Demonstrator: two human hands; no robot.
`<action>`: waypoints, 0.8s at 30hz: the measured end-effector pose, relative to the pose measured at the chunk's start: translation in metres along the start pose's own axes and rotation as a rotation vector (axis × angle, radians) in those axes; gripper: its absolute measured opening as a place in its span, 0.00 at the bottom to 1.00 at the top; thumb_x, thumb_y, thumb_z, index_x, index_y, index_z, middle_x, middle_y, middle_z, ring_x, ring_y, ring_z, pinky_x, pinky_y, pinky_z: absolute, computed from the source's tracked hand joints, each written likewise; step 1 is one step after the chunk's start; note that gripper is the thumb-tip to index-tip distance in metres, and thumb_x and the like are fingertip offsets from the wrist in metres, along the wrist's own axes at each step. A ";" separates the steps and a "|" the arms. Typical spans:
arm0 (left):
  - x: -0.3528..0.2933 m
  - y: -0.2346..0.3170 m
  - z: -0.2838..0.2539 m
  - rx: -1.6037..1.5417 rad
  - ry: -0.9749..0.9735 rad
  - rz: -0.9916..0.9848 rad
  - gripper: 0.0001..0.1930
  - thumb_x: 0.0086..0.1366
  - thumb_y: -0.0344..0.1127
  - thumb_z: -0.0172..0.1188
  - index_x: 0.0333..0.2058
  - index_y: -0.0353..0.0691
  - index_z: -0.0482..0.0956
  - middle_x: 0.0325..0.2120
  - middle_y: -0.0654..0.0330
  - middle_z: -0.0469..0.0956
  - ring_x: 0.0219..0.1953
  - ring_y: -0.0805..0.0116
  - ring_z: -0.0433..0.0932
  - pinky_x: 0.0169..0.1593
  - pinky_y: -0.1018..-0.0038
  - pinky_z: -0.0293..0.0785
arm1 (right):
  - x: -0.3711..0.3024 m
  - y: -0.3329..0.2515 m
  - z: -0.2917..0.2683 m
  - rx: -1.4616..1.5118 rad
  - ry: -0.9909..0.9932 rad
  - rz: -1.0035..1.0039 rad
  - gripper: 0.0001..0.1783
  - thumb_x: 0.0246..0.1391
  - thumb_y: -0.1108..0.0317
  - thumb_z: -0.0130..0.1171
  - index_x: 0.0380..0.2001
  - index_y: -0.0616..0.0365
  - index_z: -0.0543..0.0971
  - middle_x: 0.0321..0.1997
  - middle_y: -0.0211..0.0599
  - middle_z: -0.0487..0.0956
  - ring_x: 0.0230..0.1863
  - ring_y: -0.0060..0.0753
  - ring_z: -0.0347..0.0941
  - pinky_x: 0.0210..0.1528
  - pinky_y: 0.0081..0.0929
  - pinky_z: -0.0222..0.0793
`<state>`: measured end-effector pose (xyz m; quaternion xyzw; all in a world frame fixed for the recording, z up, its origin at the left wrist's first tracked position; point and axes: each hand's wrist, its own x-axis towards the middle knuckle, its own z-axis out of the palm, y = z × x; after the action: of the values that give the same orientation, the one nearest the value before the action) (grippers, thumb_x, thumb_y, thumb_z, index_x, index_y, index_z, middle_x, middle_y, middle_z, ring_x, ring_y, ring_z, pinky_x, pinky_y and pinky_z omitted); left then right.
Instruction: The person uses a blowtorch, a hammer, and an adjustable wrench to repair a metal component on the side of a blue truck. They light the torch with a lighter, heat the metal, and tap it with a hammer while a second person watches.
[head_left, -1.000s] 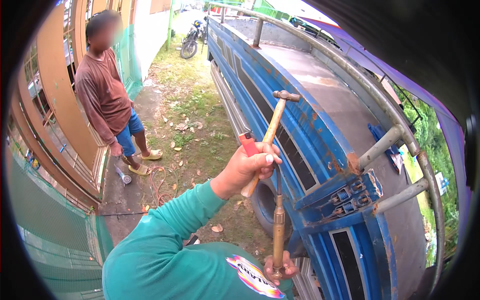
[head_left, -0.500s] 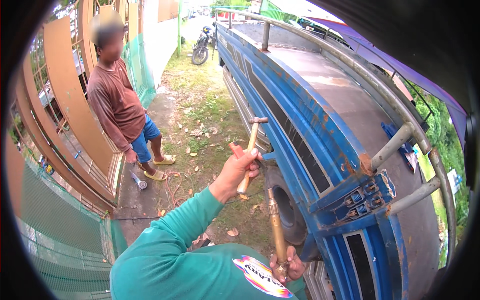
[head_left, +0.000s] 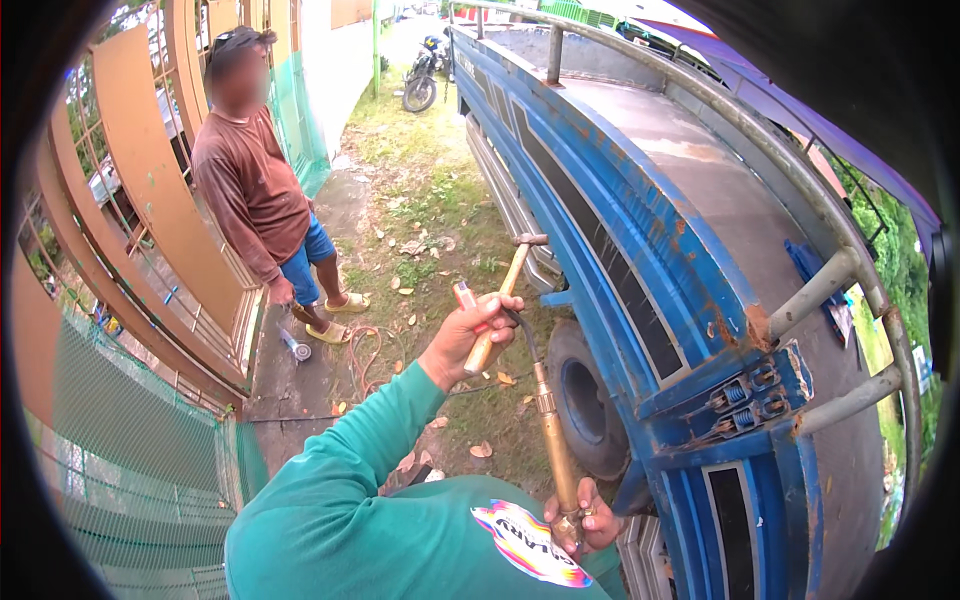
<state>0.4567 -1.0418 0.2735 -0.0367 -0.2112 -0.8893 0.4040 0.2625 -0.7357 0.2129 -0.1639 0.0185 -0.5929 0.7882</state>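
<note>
Raised in front of me, my left hand point(head_left: 476, 335) closes around the wooden handle of a hammer point(head_left: 510, 280), its metal head up. The same fist holds a red-handled tool point(head_left: 465, 295). From that hand a dark curved rod point(head_left: 526, 332) bends down to the narrow upper end of a brass torch point(head_left: 553, 420); whether it touches or joins there I cannot tell. Low against my body, my right hand point(head_left: 580, 518) grips the torch at its bottom fitting, fingers wrapped around it. The torch stands nearly upright, leaning slightly left.
A blue truck bed point(head_left: 640, 240) with a metal rail point(head_left: 800, 200) runs along my right, its tyre point(head_left: 590, 400) beside the torch. Left, a person point(head_left: 255, 190) stands holding a grinder point(head_left: 297, 346) low by a tan gate point(head_left: 150, 140). A hose point(head_left: 365, 360) lies coiled on the ground.
The view has shifted, moving the scene slightly right and down. The dark curved rod now shows between my left hand and the torch's upper end. Both hands keep their holds.
</note>
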 end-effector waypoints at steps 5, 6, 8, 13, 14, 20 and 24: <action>0.008 0.004 -0.003 0.122 0.103 -0.026 0.07 0.69 0.31 0.59 0.41 0.34 0.77 0.38 0.57 0.77 0.29 0.79 0.69 0.30 0.82 0.69 | -0.001 0.003 -0.001 -0.077 0.015 -0.036 0.19 0.54 0.74 0.54 0.48 0.52 0.62 0.49 0.81 0.67 0.21 0.42 0.76 0.23 0.33 0.77; 0.010 0.004 -0.001 0.150 0.141 -0.038 0.07 0.69 0.31 0.59 0.41 0.34 0.77 0.36 0.57 0.78 0.29 0.79 0.69 0.29 0.82 0.69 | -0.002 0.004 -0.002 -0.094 0.025 -0.043 0.23 0.55 0.73 0.54 0.53 0.52 0.62 0.49 0.81 0.67 0.21 0.41 0.76 0.23 0.31 0.77; 0.013 0.005 0.001 0.170 0.272 -0.070 0.09 0.70 0.36 0.59 0.37 0.36 0.75 0.29 0.59 0.77 0.24 0.78 0.69 0.25 0.82 0.68 | -0.002 0.005 0.002 -0.151 0.075 -0.030 0.33 0.56 0.70 0.57 0.63 0.49 0.57 0.49 0.78 0.69 0.21 0.38 0.77 0.24 0.28 0.77; 0.018 0.017 -0.004 0.445 0.395 -0.147 0.16 0.71 0.47 0.58 0.35 0.38 0.72 0.24 0.65 0.71 0.19 0.81 0.66 0.21 0.83 0.66 | 0.005 0.001 0.022 -0.301 0.248 0.021 0.57 0.55 0.57 0.68 0.75 0.42 0.38 0.46 0.67 0.75 0.21 0.33 0.77 0.23 0.23 0.77; 0.015 0.019 -0.001 0.578 0.420 -0.129 0.16 0.71 0.47 0.58 0.36 0.38 0.73 0.23 0.67 0.69 0.19 0.81 0.66 0.21 0.83 0.66 | 0.004 0.001 0.022 -0.342 0.250 0.001 0.58 0.55 0.56 0.68 0.75 0.42 0.38 0.45 0.66 0.75 0.20 0.33 0.77 0.23 0.22 0.77; -0.016 0.023 -0.025 0.893 0.513 -0.118 0.15 0.71 0.44 0.58 0.46 0.38 0.75 0.24 0.71 0.66 0.23 0.81 0.66 0.26 0.83 0.66 | 0.002 -0.014 0.034 -0.763 0.350 0.019 0.56 0.48 0.67 0.71 0.72 0.60 0.45 0.39 0.59 0.80 0.20 0.34 0.78 0.24 0.25 0.75; -0.027 0.020 -0.021 0.686 0.392 -0.244 0.13 0.73 0.38 0.52 0.49 0.36 0.74 0.26 0.65 0.72 0.25 0.78 0.71 0.26 0.82 0.69 | 0.013 -0.017 0.041 -0.819 0.451 0.096 0.43 0.51 0.78 0.63 0.67 0.67 0.52 0.40 0.53 0.79 0.25 0.27 0.77 0.29 0.23 0.76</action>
<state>0.4917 -1.0427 0.2547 0.2956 -0.4173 -0.7987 0.3171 0.2595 -0.7428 0.2588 -0.3275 0.4291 -0.5205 0.6615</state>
